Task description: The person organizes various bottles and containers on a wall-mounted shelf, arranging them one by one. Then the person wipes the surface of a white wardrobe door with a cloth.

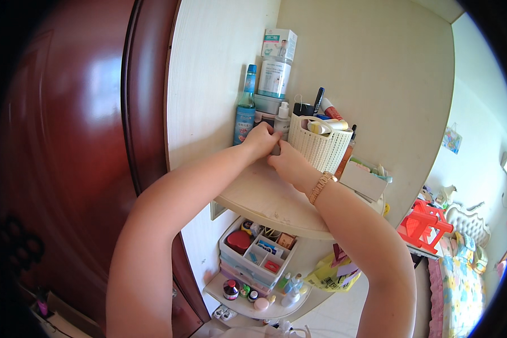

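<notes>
A pump bottle (282,122) with a white head stands upright on the corner shelf (262,186). My left hand (262,140) grips its lower left side, and my right hand (293,162), with a gold-coloured watch (322,186) at the wrist, pinches it low in front. Fingers hide part of its base. Close by on the left rises a blue-capped glass bottle (245,114). Just right of the pump bottle is a cream woven-look plastic basket (317,145) full of tubes and a marker. Behind, a white box (279,44) tops a round tub (273,78) and a grey tin (269,104).
An amber bottle (345,160) and a small white box of items (365,177) stand right of the basket. Below are a drawer organizer (253,257) and a lower shelf (236,306) with several bottles. A dark red door (76,126) borders the left; a bed (462,287) lies right.
</notes>
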Tool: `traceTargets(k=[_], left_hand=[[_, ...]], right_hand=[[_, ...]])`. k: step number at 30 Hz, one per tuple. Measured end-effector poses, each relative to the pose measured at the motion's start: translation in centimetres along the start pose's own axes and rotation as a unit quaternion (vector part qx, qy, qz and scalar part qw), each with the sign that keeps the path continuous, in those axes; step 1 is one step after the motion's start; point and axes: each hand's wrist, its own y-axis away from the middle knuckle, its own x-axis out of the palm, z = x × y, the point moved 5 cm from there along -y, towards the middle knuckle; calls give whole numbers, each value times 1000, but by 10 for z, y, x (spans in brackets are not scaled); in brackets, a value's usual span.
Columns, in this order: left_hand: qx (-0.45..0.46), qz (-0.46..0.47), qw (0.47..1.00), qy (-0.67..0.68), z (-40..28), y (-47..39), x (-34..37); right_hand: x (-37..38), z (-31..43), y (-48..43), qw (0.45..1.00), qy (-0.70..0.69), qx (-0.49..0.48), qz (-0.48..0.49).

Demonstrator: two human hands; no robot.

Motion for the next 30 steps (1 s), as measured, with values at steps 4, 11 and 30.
traceTargets(k=[4, 11, 30], left_hand=[[22, -22, 999, 26, 2, 2, 0], [60, -39, 997, 36, 7, -9, 4], [-49, 100, 989, 97, 8, 6, 2]], right_hand=[[1, 0, 1, 999, -35, 19, 6], [0, 2, 3, 994, -106, -10, 15], [5, 2, 10, 996, -18, -32, 75]])
